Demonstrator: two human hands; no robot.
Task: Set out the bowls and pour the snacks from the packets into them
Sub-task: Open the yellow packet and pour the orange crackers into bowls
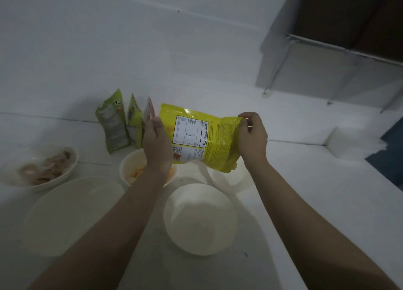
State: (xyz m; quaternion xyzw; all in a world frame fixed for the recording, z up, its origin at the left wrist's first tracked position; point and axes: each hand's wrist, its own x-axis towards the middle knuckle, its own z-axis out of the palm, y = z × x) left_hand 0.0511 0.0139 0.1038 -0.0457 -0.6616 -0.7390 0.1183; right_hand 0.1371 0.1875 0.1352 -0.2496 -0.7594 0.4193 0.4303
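Both hands hold a yellow snack packet [202, 137] sideways in the air above the white surface [305, 191], nutrition panel facing the camera: the left hand [156, 141] has its grip closed on one end, and the right hand [253, 134] pinches the other end between thumb and curled fingers. The packet spans the gap between the two grips, above a white bowl [130, 165] holding orange snack pieces and behind an empty white bowl [200, 220], with green packets [113, 123] standing just left.
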